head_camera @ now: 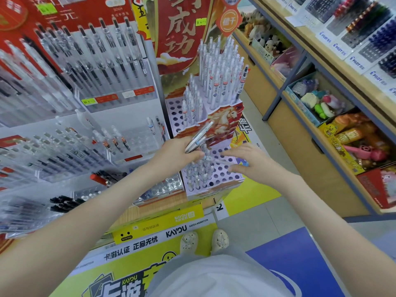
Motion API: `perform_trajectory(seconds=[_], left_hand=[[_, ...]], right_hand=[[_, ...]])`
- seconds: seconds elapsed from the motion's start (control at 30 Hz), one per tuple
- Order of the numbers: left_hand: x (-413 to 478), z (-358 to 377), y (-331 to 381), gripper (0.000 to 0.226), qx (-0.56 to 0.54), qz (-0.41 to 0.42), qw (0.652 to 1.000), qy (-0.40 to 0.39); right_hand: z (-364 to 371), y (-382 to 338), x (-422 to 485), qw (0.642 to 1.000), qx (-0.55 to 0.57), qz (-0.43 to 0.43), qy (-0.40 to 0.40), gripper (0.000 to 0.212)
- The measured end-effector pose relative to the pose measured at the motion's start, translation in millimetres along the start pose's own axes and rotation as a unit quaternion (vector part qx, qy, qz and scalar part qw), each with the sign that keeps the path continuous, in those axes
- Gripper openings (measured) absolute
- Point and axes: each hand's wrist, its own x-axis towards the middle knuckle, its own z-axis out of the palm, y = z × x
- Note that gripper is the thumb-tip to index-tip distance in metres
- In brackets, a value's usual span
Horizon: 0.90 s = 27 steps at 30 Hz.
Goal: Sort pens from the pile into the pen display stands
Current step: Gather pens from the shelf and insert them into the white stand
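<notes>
Stationery shop aisle, centre frame: above a tiered, holed pen stand (227,179), the left hand (180,153) clutches several clear-barrelled pens (199,136); the right hand (250,161) is blurred, its grip unclear.

The tiered display stand (227,179) stands at the centre of the frame, with upright pens (220,71) in the holes of its upper tiers and in the left part of its lowest tier. In front of the middle tier the left hand (175,155) holds a bundle of pens (198,136). The right hand (248,161) is just right of it, over the lowest tier. Pen racks (85,71) fill the left of the frame. A poster (180,33) rises behind the stand at top centre. Shelves (300,99) with boxes run along the right. Shoes (203,241) stand at lower centre.
</notes>
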Motion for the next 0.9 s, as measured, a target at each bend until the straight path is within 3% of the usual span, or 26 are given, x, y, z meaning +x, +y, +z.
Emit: perform_trajectory(seconds=[0.13,0.3,0.47,0.63,0.9], left_hand=[[3.5,4.5,8.6,0.013,0.005,0.032,0.999,-0.001],[-5.9,4.8,-0.8,0.019,-0.081,0.029,0.996,0.010],[-10.5,2.2,-16.4,0.020,-0.172,0.013,0.985,-0.011],[-11.4,2.3,-23.2,0.017,-0.195,0.032,0.980,-0.014],[-9.5,5.4,-30.3,0.014,-0.230,0.030,0.972,-0.033]], right_hand=[[14.8,-27.1,21.7,0.996,-0.037,-0.070,0.041,0.020],[20.0,-13.8,17.4,0.985,0.105,-0.048,0.127,0.007],[26.7,-18.4,3.8,0.962,0.260,0.013,0.077,0.030],[39.6,-17.7,9.4,0.980,0.182,0.025,0.071,0.007],[39.0,-16.0,12.5,0.991,0.125,0.023,0.043,0.011]])
